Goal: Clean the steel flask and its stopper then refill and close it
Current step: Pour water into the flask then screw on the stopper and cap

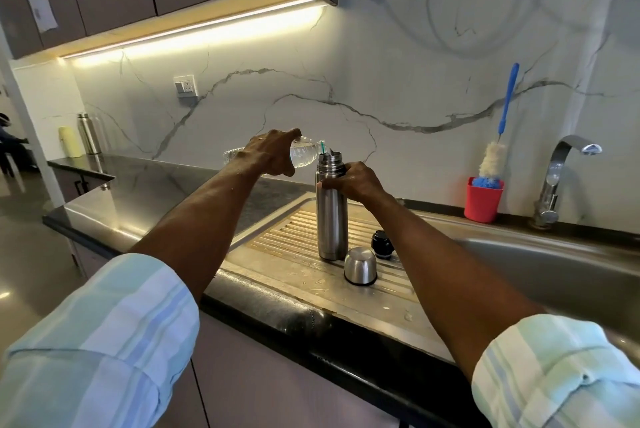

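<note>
Pouring is under way at the drainboard: the left hand [273,154] is gripping a clear plastic water bottle [303,153], tipped nearly flat, its neck reaching toward the open mouth of the steel flask [331,216]; the left fingers are curled round the bottle's body. The right hand [353,183] is wrapping its fingers round the flask's shoulder just under the threaded neck, steadying it upright on the ribbed steel drainboard [277,240], which is sunk into the dark bench [145,185].

The black stopper [382,244] is lying at about four o'clock from the flask's base, and the steel cup lid [360,266] is sitting mouth-down at about five o'clock, just beside the base; both are apart from the flask, so closing is not yet done.

As I judge it, the chief risk is spilling: the flask's mouth is narrow, and if the bottle is tilted too steeply water may be running down the outside and over the right fingers, making the grip slippery. The flask is standing tall on wet ribs, so a nudge from the bottle's neck could be tipping it toward the sink basin [554,275] at three o'clock. Overfilling could also leave no room for the stopper; I cannot tell how high the water stands inside.
</note>
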Demonstrator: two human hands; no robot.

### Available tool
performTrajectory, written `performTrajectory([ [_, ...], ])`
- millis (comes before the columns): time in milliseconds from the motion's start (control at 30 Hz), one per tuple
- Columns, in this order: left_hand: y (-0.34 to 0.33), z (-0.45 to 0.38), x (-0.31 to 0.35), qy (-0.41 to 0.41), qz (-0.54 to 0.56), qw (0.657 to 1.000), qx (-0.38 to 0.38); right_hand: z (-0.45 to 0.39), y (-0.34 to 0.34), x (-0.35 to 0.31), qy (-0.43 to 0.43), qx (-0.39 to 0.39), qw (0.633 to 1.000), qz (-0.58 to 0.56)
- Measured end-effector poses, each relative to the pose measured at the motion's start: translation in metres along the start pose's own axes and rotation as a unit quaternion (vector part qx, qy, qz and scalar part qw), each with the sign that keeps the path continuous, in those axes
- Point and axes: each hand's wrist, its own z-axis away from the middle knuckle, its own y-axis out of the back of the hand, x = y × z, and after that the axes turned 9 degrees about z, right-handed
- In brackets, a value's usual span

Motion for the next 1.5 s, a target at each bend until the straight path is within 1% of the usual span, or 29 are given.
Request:
performTrajectory([
  [400,0.003,-0.005,-0.001,0.003,-0.016,1.000,-0.002,-0.002,-0.001,0.001,-0.004,-0.002,1.000,-0.008],
  [733,0.003,-0.008,-0.001,-0.017,-0.037,0.999,0.004,-0.004,-0.001,-0.001,-0.008,0.001,1.000,-0.001],
  [1133,0.004,-0.010,-0.001,-0.015,-0.054,0.998,-0.004,-0.003,0.001,-0.004,0.006,-0.014,1.000,-0.022],
  [1500,0.009,-0.011,0.004,-0.024,-0.085,0.996,-0.004,-0.011,-0.004,-0.002,-0.005,-0.023,0.999,-0.024],
])
